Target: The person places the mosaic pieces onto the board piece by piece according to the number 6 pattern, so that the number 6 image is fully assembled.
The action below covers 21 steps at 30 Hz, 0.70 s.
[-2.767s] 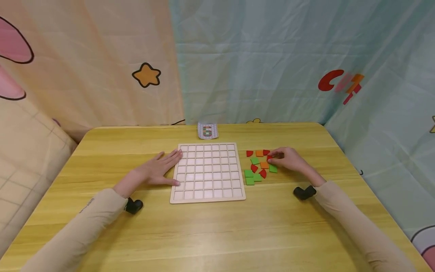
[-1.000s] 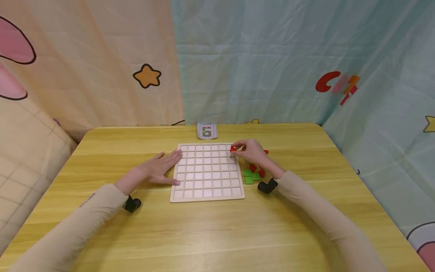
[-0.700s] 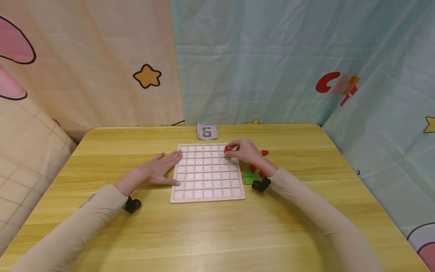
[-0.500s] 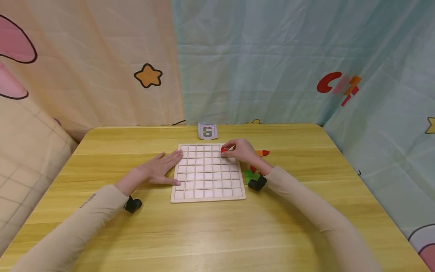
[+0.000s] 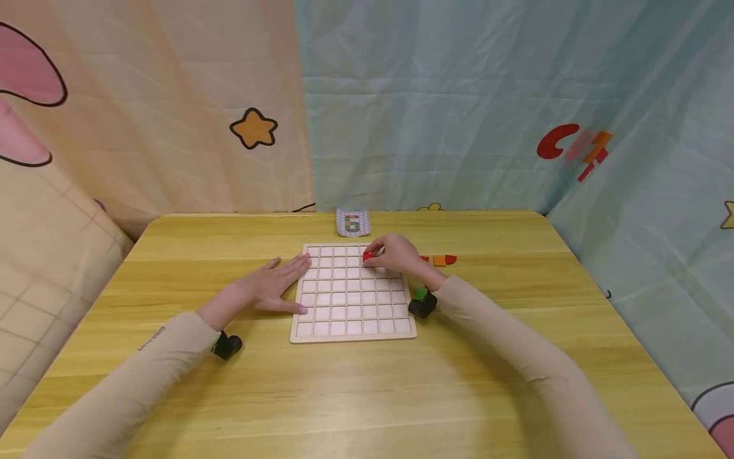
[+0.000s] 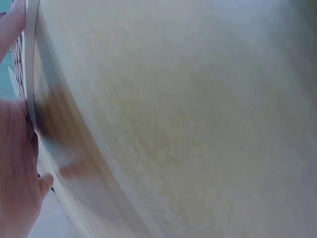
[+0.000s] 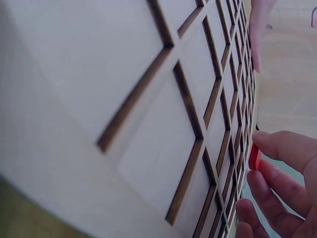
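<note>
A pale wooden grid board [image 5: 338, 328] with square cells lies mid-table. My left hand [image 5: 274, 288] rests with spread, straight fingers on the board's left edge; the left wrist view shows its fingers at that rim. Between thumb and fingertips, my right hand [image 5: 397, 256] pinches a small red tile [image 5: 367, 257] over the upper right part of the grid. In the right wrist view the red tile [image 7: 254, 157] is seen edge-on, close to the grid surface; whether it touches a cell I cannot tell.
Right of the board lie an orange square tile [image 5: 439, 261], a red quarter-round tile [image 5: 451, 259] and a green tile [image 5: 420, 294], partly behind the right wrist's black camera [image 5: 423, 306]. A small pattern card [image 5: 352, 223] lies behind the board.
My right hand has taken a red tile from the loose pieces and carried it left over the board, moving steadily along the upper rows. The left hand has stayed on the board's edge.
</note>
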Each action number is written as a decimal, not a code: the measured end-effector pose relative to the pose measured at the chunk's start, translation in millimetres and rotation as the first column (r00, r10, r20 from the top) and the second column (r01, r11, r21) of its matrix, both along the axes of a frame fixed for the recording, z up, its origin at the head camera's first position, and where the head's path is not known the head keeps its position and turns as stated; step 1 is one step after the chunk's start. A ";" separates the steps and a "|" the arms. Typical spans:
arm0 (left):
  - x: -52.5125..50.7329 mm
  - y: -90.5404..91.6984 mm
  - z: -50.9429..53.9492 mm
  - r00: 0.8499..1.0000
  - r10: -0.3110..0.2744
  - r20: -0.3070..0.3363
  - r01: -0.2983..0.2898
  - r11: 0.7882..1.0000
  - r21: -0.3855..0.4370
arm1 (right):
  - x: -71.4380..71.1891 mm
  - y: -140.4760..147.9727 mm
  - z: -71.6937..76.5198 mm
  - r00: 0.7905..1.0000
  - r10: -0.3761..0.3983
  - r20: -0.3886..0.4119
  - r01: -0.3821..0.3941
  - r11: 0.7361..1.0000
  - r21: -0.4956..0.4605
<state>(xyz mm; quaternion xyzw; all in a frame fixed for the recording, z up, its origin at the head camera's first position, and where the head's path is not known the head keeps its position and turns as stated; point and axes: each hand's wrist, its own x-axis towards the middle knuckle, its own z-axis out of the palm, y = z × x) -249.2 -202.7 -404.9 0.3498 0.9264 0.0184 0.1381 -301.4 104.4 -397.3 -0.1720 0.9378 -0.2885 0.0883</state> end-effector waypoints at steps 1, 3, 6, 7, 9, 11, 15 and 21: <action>0.0 -0.2 0.1 1.000 0.000 0.000 0.000 1.000 0.002 | 0.0 -1.1 0.4 1.000 0.003 0.002 -0.003 1.000 0.004; -0.1 -0.4 0.0 1.000 -0.002 0.001 0.002 1.000 0.002 | -0.1 -3.0 0.5 1.000 0.006 0.003 -0.006 1.000 0.014; -0.8 -0.7 -0.5 1.000 -0.004 0.003 0.004 1.000 0.003 | -0.3 -5.1 -0.2 1.000 0.005 0.008 -0.005 1.000 0.022; -0.9 -0.7 -0.7 1.000 -0.005 0.002 0.005 1.000 0.004 | -0.4 -5.5 -0.9 1.000 0.006 0.010 -0.006 1.000 0.021; -1.1 -0.6 -1.1 1.000 -0.004 0.003 0.004 1.000 -0.002 | -0.3 -6.0 -1.9 1.000 0.009 0.015 -0.009 1.000 0.020; -1.2 -0.2 -1.2 1.000 -0.001 0.004 0.001 1.000 -0.013 | 0.0 -6.4 -2.4 1.000 0.006 0.025 -0.007 1.000 0.014; -1.6 0.3 -1.4 1.000 0.003 0.011 -0.003 1.000 -0.016 | -0.4 -6.4 -3.6 0.999 -0.004 0.043 0.004 1.000 0.010; -1.8 0.1 -1.1 1.000 0.001 0.015 -0.001 1.000 -0.021 | -1.0 -6.4 -4.0 0.998 -0.011 0.062 0.010 1.000 0.006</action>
